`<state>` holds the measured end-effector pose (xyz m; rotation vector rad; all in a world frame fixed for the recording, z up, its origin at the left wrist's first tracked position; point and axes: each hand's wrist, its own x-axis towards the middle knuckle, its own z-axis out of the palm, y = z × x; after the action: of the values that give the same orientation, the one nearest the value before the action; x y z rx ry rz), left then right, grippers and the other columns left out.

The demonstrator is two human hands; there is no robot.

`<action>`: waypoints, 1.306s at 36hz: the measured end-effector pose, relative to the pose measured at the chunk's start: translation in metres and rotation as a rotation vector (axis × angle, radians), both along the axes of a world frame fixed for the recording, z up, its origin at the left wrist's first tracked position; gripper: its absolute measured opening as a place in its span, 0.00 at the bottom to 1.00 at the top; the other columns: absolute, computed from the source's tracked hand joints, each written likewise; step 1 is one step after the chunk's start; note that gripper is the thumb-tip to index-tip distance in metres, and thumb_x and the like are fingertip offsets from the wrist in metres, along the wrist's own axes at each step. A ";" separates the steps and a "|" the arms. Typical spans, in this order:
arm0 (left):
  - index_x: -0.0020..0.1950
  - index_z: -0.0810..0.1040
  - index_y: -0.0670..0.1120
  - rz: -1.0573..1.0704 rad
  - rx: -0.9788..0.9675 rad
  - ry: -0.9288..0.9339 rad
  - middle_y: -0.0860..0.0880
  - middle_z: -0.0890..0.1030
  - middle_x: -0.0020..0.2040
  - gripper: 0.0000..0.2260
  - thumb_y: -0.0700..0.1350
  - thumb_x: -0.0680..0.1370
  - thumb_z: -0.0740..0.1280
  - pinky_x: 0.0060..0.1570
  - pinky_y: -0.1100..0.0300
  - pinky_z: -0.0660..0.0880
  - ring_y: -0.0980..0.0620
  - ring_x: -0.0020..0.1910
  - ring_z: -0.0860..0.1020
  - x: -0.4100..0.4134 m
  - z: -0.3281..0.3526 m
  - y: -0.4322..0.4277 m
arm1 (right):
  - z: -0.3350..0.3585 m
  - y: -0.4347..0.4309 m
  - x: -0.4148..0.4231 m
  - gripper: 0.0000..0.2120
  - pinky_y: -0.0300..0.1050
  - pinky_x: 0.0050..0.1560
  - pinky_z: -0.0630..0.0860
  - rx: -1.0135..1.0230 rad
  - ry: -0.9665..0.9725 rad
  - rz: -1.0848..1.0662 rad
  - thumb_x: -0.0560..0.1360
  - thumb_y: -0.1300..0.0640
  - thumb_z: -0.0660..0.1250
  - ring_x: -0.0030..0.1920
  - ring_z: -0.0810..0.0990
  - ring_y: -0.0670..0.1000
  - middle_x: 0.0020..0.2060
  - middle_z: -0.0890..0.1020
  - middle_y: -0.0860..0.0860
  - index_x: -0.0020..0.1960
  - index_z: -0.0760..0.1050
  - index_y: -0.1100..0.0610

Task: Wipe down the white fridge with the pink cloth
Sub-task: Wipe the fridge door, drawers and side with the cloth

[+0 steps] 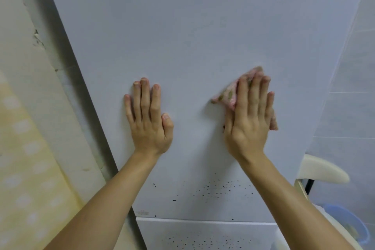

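Blue bucket (349,225) low right, beside fridge (182,36); contents too blurred to tell. Cloth (227,95) flat against fridge front, under right hand (249,119): straight fingers press it, cloth corners poke out left of and above fingertips. Left hand (149,119) bare, fingers straight, flat on fridge, apart from cloth. Dark specks (223,186) lower down.

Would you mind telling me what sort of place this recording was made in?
Probably a home kitchen or utility corner: a white fridge, a tiled wall beside it, and a blue tub low down.
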<state>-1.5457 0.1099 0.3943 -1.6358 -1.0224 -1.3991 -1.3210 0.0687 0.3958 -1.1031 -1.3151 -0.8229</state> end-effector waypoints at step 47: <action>0.82 0.57 0.36 -0.076 -0.124 0.026 0.38 0.59 0.83 0.29 0.45 0.83 0.58 0.82 0.42 0.56 0.41 0.84 0.55 -0.104 0.000 -0.002 | 0.081 -0.003 -0.018 0.28 0.60 0.83 0.42 0.020 0.184 -0.005 0.85 0.62 0.57 0.84 0.52 0.64 0.82 0.56 0.66 0.83 0.56 0.66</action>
<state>-1.6501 0.1077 0.3939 -1.7946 -1.0607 -1.3840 -1.3385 0.0658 0.4767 -1.1387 -1.1489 -0.7180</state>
